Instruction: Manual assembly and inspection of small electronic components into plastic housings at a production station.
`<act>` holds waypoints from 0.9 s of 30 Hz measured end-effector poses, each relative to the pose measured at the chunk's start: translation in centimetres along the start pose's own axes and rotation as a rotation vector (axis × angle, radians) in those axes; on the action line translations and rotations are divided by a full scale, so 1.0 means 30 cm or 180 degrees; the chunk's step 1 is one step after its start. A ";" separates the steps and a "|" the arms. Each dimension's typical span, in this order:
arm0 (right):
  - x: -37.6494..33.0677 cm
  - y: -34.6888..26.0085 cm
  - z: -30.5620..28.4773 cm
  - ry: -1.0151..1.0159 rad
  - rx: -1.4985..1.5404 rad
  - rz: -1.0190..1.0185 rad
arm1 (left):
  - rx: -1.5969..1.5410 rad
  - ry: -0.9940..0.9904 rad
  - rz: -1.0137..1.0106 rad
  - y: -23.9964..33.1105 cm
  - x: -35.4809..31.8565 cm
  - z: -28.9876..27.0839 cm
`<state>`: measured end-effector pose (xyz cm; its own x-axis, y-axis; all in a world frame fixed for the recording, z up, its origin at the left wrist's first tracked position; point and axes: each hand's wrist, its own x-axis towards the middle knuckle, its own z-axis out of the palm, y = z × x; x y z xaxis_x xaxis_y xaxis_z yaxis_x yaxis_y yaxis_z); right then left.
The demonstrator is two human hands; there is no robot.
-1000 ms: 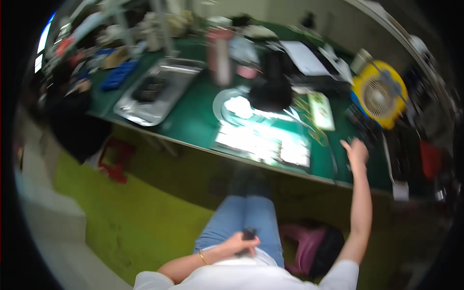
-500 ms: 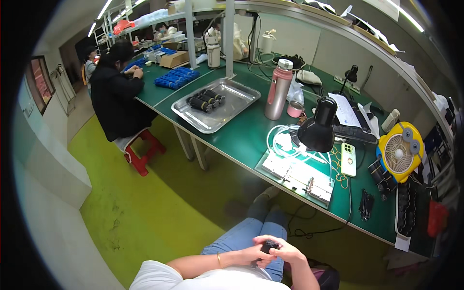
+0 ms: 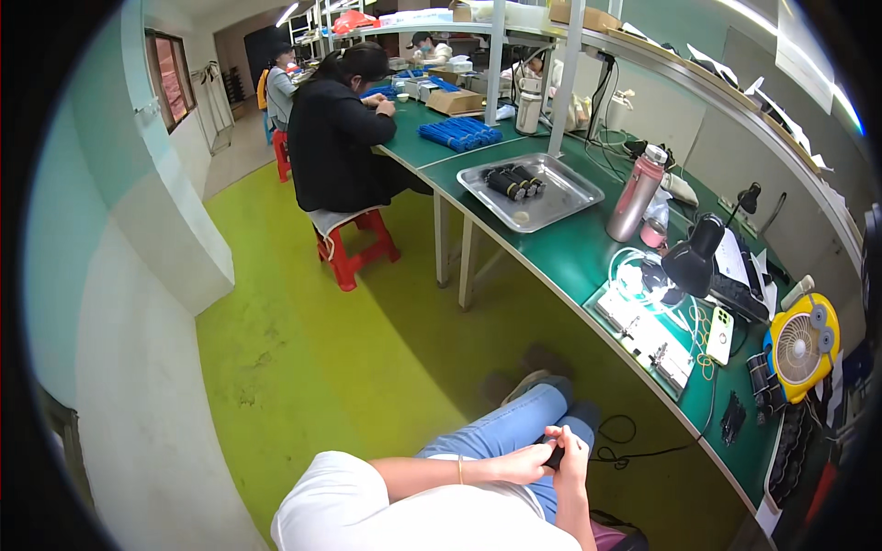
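My left hand (image 3: 522, 465) and my right hand (image 3: 571, 454) are together above my lap, both closed around a small black bundle (image 3: 555, 456). Fingers cover most of it, so its exact kind cannot be made out. To the right, on the green workbench (image 3: 574, 262), a metal fixture (image 3: 643, 342) sits under a black desk lamp (image 3: 695, 257). Short black pieces (image 3: 732, 419) lie in a small heap near the bench's front edge. Farther back, a steel tray (image 3: 565, 209) carries several black bundles (image 3: 514, 182) with yellowish bands.
A pink-and-silver flask (image 3: 637, 195), a phone (image 3: 721, 335) and a yellow fan (image 3: 802, 347) stand or lie on the bench. Blue bundles (image 3: 459, 134) lie beyond the tray. A person in black (image 3: 340, 138) sits on a red stool (image 3: 354, 257). A black cable (image 3: 643, 455) hangs below the bench.
My view has swung left, so the bench appears farther right and more of the aisle shows. Both hands stay together on the black bundle, which is now more covered by my fingers.
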<state>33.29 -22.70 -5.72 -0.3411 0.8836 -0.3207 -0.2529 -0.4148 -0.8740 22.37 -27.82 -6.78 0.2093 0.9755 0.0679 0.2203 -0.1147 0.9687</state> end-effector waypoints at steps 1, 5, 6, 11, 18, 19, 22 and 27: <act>0.002 -0.007 0.007 -0.0008 0.0001 -0.0012 | 0.0009 0.0004 0.0010 -0.009 0.002 -0.005; 0.010 -0.066 0.019 -0.0412 -0.0171 0.0376 | -0.1324 -0.0747 -0.1156 -0.051 0.010 -0.022; 0.023 -0.102 0.026 -0.0361 -0.0363 -0.0023 | -0.1782 -0.0947 -0.1179 -0.066 0.007 -0.019; 0.051 -0.173 0.000 -0.1105 -0.2333 -0.0830 | -0.2550 -0.1647 -0.1376 -0.108 -0.021 -0.006; 0.050 -0.175 0.004 -0.2099 -0.3128 0.1207 | -0.1785 -0.2127 -0.0918 -0.013 0.006 -0.098; 0.054 -0.165 -0.007 -0.2004 -0.2860 0.1069 | -0.1606 -0.2089 -0.0982 -0.002 0.009 -0.101; 0.067 -0.175 -0.033 -0.1837 -0.2360 0.0836 | -0.1586 -0.2040 -0.1296 0.007 0.035 -0.094; 0.069 -0.197 -0.021 -0.1378 -0.2524 -0.0042 | -0.1533 -0.2195 -0.0692 -0.074 0.070 -0.095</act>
<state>34.64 -18.27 -1.44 -0.6941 0.6618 -0.2834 0.3844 0.0078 -0.9231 19.61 -24.99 -8.10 0.7744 0.6172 -0.1393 -0.0721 0.3048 0.9497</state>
